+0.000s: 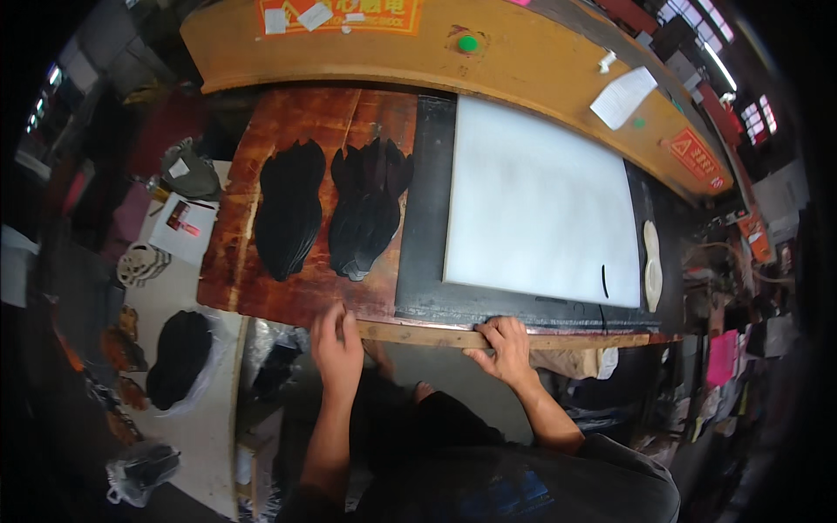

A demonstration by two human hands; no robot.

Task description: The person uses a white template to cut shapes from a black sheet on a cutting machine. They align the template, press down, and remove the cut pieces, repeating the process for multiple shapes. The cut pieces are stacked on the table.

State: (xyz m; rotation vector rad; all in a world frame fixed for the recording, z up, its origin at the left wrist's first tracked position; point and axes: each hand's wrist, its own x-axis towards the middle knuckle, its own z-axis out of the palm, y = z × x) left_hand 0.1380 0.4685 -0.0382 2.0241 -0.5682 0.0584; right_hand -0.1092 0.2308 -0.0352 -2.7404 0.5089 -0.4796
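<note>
My left hand [338, 350] is raised at the front edge of a red-brown wooden board [235, 283], its fingers slightly bent and apart, with nothing visible in them. My right hand [504, 350] rests over the wooden strip [418, 336] along the table's front edge, thumb held away from the bent fingers. Beyond my left hand lie two stacks of black cut pieces, a left stack [290, 209] and a right stack [366, 213] with jagged, fanned-out far ends. Ahead of my right hand, a white slab [540, 205] lies on the dark table bed [427, 200], a short black mark near its front right.
An orange-yellow machine beam [540, 65] crosses behind the slab, carrying a green button [468, 44] and a paper sheet [624, 98]. A cream sole-shaped piece [652, 266] lies right of the slab. On a left side table [205, 436] sits another black stack [180, 359].
</note>
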